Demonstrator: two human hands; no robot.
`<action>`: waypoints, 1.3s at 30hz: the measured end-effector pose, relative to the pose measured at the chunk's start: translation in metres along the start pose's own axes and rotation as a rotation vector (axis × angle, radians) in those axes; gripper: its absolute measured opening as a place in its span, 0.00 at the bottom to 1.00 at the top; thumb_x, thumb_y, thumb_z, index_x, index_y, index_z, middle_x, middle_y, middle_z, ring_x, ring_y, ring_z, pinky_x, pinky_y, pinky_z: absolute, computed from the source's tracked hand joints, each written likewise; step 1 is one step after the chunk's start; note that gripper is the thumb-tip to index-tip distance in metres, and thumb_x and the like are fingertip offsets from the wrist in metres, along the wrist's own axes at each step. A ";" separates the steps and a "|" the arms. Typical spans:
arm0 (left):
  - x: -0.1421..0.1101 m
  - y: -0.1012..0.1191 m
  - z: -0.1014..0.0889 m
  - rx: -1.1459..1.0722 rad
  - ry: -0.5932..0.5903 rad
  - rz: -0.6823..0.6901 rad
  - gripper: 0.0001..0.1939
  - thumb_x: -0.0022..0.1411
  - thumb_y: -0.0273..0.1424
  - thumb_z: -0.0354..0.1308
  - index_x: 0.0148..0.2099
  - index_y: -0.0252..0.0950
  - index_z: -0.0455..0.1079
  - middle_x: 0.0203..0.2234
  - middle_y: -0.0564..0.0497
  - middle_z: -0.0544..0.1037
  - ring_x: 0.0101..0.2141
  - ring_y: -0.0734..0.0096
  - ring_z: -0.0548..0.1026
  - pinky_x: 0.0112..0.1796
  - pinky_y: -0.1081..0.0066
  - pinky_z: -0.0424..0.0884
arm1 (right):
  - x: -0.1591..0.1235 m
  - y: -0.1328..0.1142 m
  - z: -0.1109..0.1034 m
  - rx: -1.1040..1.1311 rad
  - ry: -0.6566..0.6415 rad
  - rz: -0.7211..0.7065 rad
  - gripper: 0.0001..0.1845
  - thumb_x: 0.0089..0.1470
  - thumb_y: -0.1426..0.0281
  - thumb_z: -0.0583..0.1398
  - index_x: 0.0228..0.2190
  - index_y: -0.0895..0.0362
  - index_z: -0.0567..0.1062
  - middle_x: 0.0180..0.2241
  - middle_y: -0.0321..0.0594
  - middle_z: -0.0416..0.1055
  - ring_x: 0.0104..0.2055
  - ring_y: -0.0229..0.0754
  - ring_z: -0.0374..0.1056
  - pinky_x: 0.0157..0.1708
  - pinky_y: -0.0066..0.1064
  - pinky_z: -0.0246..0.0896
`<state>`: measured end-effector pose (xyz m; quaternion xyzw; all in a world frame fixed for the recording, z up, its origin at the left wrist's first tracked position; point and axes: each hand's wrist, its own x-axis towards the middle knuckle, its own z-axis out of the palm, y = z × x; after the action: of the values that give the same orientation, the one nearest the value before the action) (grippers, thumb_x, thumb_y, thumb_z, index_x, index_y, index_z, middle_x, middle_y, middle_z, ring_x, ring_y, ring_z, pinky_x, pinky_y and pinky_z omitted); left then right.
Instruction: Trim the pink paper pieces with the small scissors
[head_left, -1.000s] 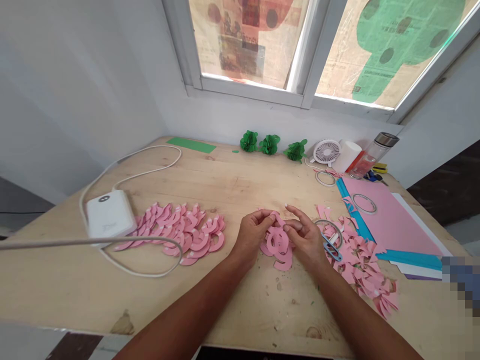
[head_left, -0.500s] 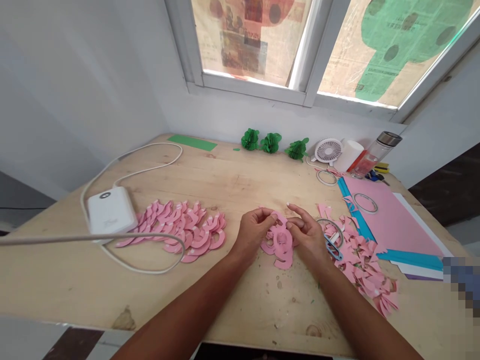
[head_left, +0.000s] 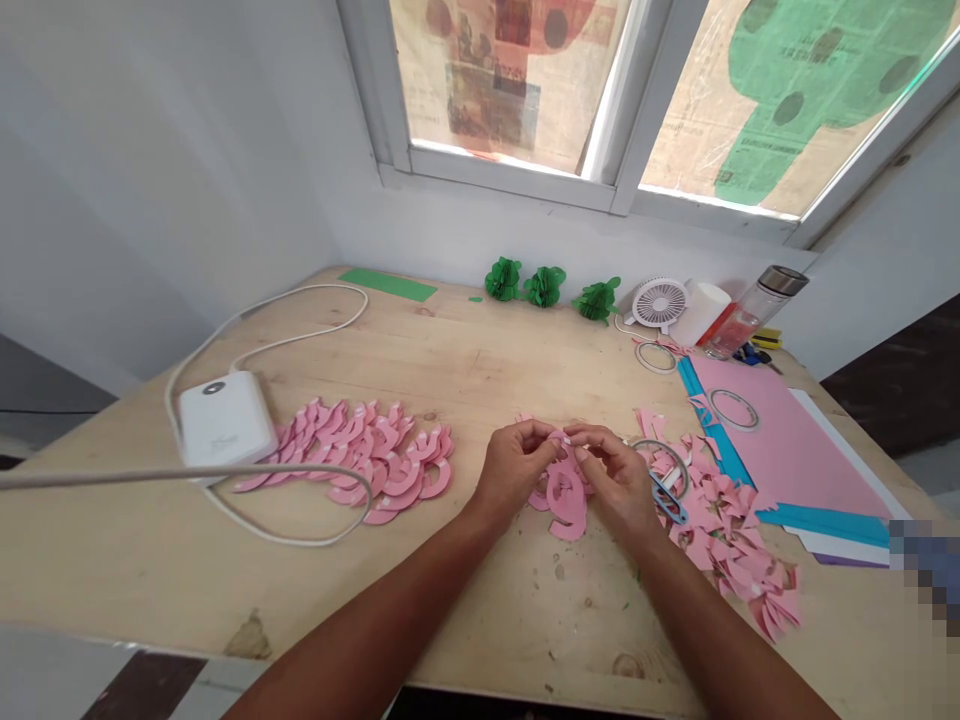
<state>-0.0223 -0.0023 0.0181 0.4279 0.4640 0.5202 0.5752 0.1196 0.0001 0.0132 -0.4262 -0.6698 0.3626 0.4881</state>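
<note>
Both hands meet over a small heap of curved pink paper pieces (head_left: 568,505) near the middle of the table. My left hand (head_left: 517,460) pinches the left side of a pink paper ring (head_left: 557,440) between thumb and fingers. From the other side, my right hand (head_left: 613,475) closes its thumb and index finger on the same ring, fingertips almost touching those of the left. The fingers partly cover the ring. Just right of my right hand lie light-blue-handled scissors (head_left: 670,500) and a roll of tape (head_left: 667,462) on pink paper scraps (head_left: 724,530).
Rows of curved pink paper strips (head_left: 375,455) lie left, beside a white power bank (head_left: 227,420) with a looping cable (head_left: 300,540). Green paper ornaments (head_left: 544,286), a small fan (head_left: 660,303) and a glass bottle (head_left: 754,315) stand behind. Coloured sheets (head_left: 780,435) lie right.
My right index finger, raised before, has come down onto the pink paper ring, and the hands have drawn closer together. The camera view has shifted slightly.
</note>
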 end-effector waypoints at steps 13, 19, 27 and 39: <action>0.001 0.000 0.003 0.002 0.015 -0.052 0.09 0.46 0.32 0.61 0.30 0.31 0.74 0.22 0.47 0.76 0.20 0.75 0.70 0.18 0.77 0.63 | 0.000 0.006 0.001 -0.016 0.035 0.007 0.06 0.51 0.72 0.56 0.29 0.55 0.74 0.37 0.43 0.72 0.44 0.45 0.66 0.45 0.39 0.59; 0.001 0.001 0.003 -0.019 -0.001 -0.079 0.11 0.46 0.33 0.62 0.31 0.31 0.75 0.20 0.49 0.75 0.20 0.75 0.69 0.18 0.78 0.63 | 0.000 0.002 0.001 -0.010 0.037 0.019 0.06 0.50 0.72 0.56 0.28 0.55 0.74 0.37 0.43 0.72 0.44 0.45 0.66 0.45 0.38 0.59; 0.000 0.001 0.004 -0.025 0.001 -0.092 0.12 0.46 0.33 0.62 0.32 0.30 0.75 0.20 0.49 0.76 0.19 0.77 0.68 0.19 0.79 0.63 | 0.000 0.003 0.002 -0.006 0.052 0.023 0.06 0.50 0.72 0.56 0.29 0.55 0.75 0.37 0.43 0.72 0.43 0.44 0.66 0.44 0.37 0.60; 0.001 -0.004 0.002 -0.010 -0.026 -0.044 0.11 0.46 0.34 0.62 0.29 0.30 0.75 0.21 0.49 0.75 0.20 0.76 0.69 0.19 0.78 0.64 | 0.000 0.007 0.002 -0.035 0.058 0.006 0.07 0.50 0.73 0.56 0.29 0.55 0.75 0.37 0.42 0.72 0.42 0.43 0.67 0.42 0.36 0.61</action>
<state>-0.0192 -0.0012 0.0144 0.4215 0.4632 0.5043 0.5945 0.1189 0.0022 0.0060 -0.4471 -0.6605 0.3397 0.4985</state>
